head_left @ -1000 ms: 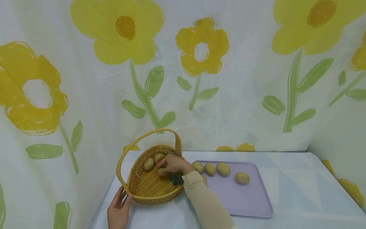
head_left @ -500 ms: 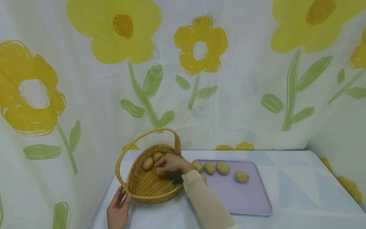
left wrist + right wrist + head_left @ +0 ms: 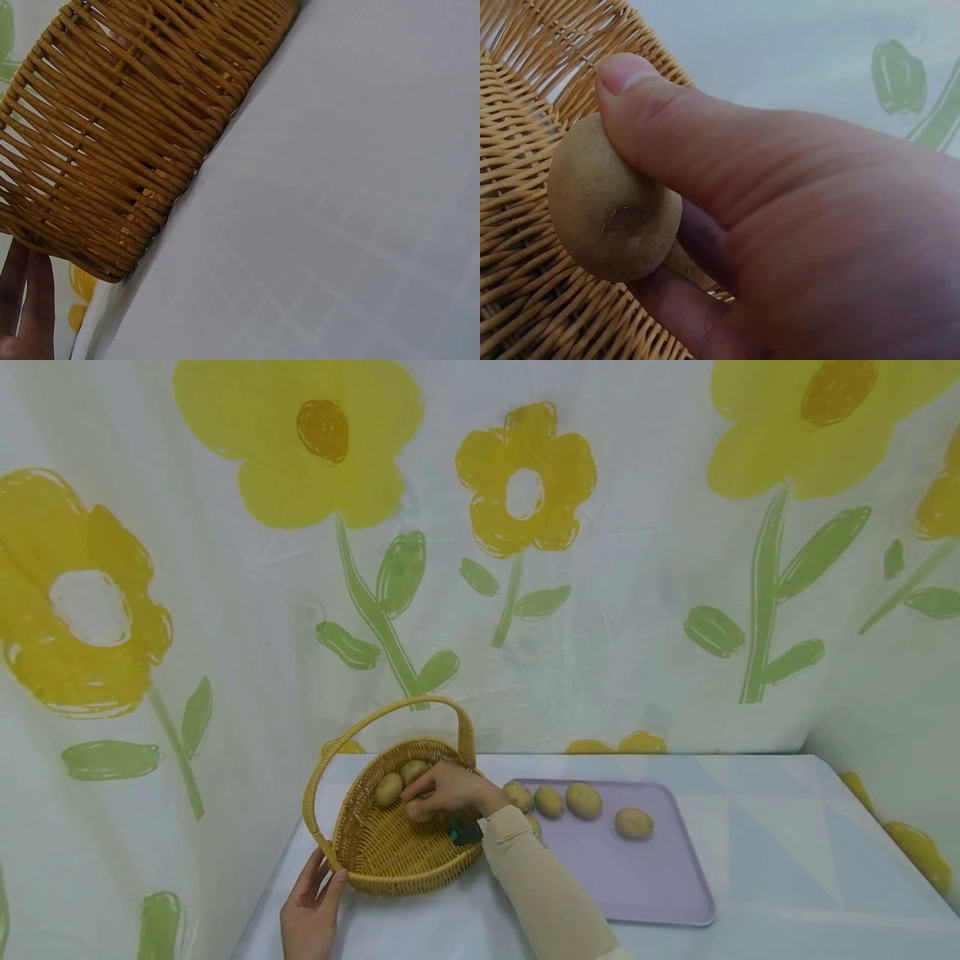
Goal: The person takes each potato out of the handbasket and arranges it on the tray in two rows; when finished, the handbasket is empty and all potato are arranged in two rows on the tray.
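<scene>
A wicker basket (image 3: 405,883) with a tall handle stands on the table, two potatoes (image 3: 388,789) lying at its back left. Inside it my right hand (image 3: 453,789) holds another potato (image 3: 607,202) between thumb and fingers, low over the woven bottom. My left hand (image 3: 309,914) grips the basket rim at the front left, by the foot of the handle. In the left wrist view, fingers (image 3: 36,300) touch the wicker wall (image 3: 112,135).
To the right a purple tray (image 3: 637,885) holds several potatoes (image 3: 584,800), one of them (image 3: 634,823) apart from the others. The right forearm crosses the tray's left edge. A flowered curtain (image 3: 637,652) hangs behind the table.
The camera view has shifted slightly. Both hands stay nearly where they were, the right one still on the potato in the basket and the left one at the rim.
</scene>
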Demonstrator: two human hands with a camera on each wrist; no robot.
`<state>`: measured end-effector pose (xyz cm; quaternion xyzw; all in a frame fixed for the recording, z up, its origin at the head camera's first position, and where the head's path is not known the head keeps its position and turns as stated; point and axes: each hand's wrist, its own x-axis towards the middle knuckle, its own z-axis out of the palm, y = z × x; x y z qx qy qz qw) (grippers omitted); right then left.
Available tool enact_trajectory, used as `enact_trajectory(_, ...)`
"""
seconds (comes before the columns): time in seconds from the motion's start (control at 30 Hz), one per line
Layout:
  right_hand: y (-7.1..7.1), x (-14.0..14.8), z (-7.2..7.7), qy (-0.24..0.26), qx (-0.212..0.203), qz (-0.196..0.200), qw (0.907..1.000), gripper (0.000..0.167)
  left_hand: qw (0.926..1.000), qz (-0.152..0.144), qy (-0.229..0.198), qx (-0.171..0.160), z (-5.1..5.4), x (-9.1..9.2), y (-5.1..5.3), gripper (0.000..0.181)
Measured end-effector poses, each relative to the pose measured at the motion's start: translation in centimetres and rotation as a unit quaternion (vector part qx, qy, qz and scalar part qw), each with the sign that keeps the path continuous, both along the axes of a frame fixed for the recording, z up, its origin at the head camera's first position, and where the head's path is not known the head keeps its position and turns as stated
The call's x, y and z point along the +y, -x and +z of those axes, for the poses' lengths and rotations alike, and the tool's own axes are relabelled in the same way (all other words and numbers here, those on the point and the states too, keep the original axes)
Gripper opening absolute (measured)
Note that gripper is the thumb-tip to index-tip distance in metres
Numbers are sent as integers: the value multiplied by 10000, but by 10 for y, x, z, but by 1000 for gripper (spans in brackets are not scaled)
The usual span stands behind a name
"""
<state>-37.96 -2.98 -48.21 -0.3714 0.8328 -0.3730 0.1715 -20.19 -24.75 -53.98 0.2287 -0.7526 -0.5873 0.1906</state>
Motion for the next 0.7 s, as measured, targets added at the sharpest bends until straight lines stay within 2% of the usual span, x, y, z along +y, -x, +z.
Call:
enact_trajectory(0.43, 0, 3, -3, 364, -49, 66, 9993, 36, 10000, 1, -49, 46, -2, 1, -2, 67)
enact_trajectory(0.7, 2, 5, 0, 775, -163, 133, 9968, 36, 9999, -83, -7, -98, 2, -1, 0, 67)
